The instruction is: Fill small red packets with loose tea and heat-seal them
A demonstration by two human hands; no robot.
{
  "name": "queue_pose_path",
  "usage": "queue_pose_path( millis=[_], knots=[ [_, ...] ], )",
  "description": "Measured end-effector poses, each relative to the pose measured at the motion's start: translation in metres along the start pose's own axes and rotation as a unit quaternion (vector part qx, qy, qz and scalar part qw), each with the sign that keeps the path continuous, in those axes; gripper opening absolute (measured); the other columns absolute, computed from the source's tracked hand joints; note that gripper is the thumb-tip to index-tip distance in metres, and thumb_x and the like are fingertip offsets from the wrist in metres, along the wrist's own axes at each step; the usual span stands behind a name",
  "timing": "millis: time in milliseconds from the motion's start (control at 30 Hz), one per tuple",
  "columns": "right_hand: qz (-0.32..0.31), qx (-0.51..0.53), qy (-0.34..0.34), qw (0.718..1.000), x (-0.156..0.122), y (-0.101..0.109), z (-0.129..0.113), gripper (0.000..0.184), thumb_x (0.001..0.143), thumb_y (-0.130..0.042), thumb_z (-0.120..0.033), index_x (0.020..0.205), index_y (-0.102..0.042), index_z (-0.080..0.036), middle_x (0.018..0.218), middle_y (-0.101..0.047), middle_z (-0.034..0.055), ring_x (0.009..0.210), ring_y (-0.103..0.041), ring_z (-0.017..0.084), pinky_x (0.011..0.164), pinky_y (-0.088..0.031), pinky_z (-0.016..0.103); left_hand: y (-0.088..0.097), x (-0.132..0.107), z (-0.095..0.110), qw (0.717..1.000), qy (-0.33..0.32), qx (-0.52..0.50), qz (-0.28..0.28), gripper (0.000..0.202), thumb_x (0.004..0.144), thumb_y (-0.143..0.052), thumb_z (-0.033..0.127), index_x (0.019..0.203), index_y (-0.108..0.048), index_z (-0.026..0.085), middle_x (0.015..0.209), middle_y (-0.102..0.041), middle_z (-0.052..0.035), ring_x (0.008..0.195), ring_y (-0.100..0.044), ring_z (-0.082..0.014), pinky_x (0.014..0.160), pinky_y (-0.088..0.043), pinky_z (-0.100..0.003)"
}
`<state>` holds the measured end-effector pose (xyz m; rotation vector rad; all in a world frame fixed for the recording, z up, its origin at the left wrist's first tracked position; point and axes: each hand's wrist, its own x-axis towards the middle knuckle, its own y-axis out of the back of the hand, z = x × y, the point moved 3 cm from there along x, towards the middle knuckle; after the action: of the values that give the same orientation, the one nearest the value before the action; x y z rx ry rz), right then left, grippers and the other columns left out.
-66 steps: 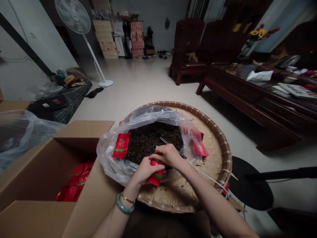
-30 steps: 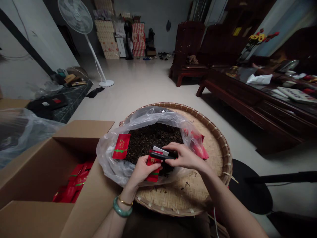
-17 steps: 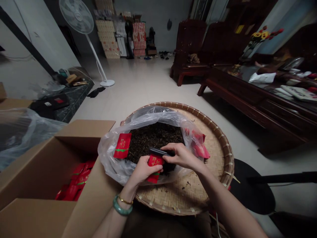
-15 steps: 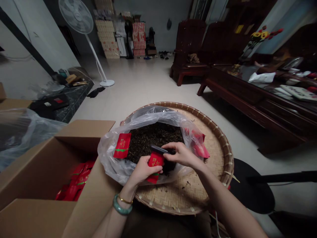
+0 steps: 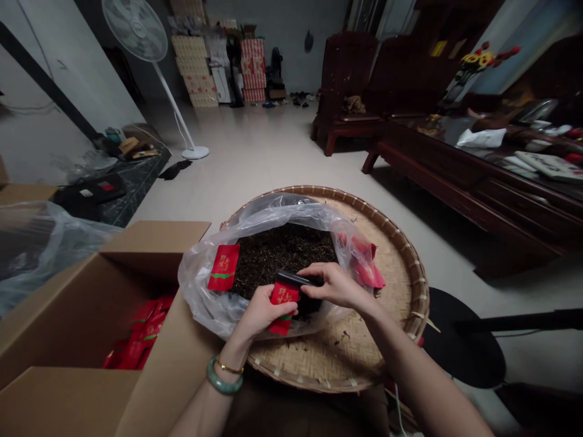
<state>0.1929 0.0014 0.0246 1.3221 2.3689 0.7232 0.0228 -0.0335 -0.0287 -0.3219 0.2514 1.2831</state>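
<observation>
In the left hand [image 5: 264, 312] sits a red, gold-lettered, green-striped packet [image 5: 284, 295]

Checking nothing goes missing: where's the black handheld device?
In the head view, the black handheld device is below centre, in the right hand, at the top of the red packet in the left hand.

We hold a black tool [image 5: 294, 278] in the right hand [image 5: 330, 284] across the top of a red packet [image 5: 283, 294] pinched in the left hand [image 5: 264, 311]. Dark leaves [image 5: 280, 252] lie in a clear bag [image 5: 200, 300] on the woven tray [image 5: 394, 261]; a second packet [image 5: 223, 267] rests at their nine o'clock, red wrapping [image 5: 373, 277] at three.
</observation>
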Motion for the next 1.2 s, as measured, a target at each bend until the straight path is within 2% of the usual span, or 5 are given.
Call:
queue_pose_path(
  millis=[433,567,800,967,1200],
  knots=[
    [0.006,0.003,0.014,1.000,0.003,-0.002,-0.001,0.026,0.073,-0.064,-0.025,0.097,-0.071,-0.018,0.092,-0.072,0.0039,0.080,-0.064,0.018,0.070,-0.046,0.026,0.003,-0.001,0.000,1.000,0.004,0.019,0.008,0.024,0.059,-0.076,0.024,0.076,-0.064,0.010,0.064,-0.071,-0.0057,0.058,-0.066,-0.0184,0.056,-0.050,-0.025],
    [0.001,0.063,-0.030,0.998,0.006,-0.001,0.013,0.033,0.074,-0.064,-0.031,0.103,-0.068,-0.017,0.092,-0.072,0.0035,0.078,-0.064,0.019,0.066,-0.048,0.027,0.004,-0.001,0.000,1.000,-0.005,0.002,0.009,0.027,0.059,-0.077,0.024,0.078,-0.066,0.010,0.069,-0.072,-0.0059,0.061,-0.067,-0.0190,0.058,-0.051,-0.026],
    [0.136,-0.072,-0.081,0.985,0.017,0.006,0.055,0.040,0.068,-0.069,-0.030,0.106,-0.065,-0.015,0.103,-0.069,0.0099,0.095,-0.062,0.027,0.085,-0.046,0.039,0.004,-0.003,-0.002,0.999,-0.008,-0.039,0.014,0.034,0.057,-0.080,0.028,0.082,-0.067,0.009,0.080,-0.073,-0.0097,0.062,-0.068,-0.0176,0.062,-0.053,-0.027],
    [0.192,-0.026,-0.007,0.981,0.012,-0.006,0.028,0.029,0.084,-0.055,-0.040,0.103,-0.064,-0.019,0.097,-0.068,0.0069,0.087,-0.061,0.019,0.077,-0.046,0.031,-0.001,-0.002,-0.001,0.999,-0.006,-0.035,0.006,0.032,0.056,-0.079,0.027,0.080,-0.066,0.010,0.075,-0.072,-0.0072,0.061,-0.068,-0.0178,0.060,-0.053,-0.027],
    [0.105,-0.086,0.100,0.986,0.023,-0.038,-0.008,0.028,0.085,-0.056,-0.042,0.071,-0.062,-0.019,0.070,-0.063,0.0018,0.066,-0.055,0.013,0.062,-0.039,0.024,-0.008,-0.005,-0.001,0.999,0.004,0.040,0.005,0.021,0.057,-0.075,0.018,0.074,-0.065,0.011,0.064,-0.070,-0.0032,0.059,-0.067,-0.0184,0.057,-0.051,-0.025]
  ],
)
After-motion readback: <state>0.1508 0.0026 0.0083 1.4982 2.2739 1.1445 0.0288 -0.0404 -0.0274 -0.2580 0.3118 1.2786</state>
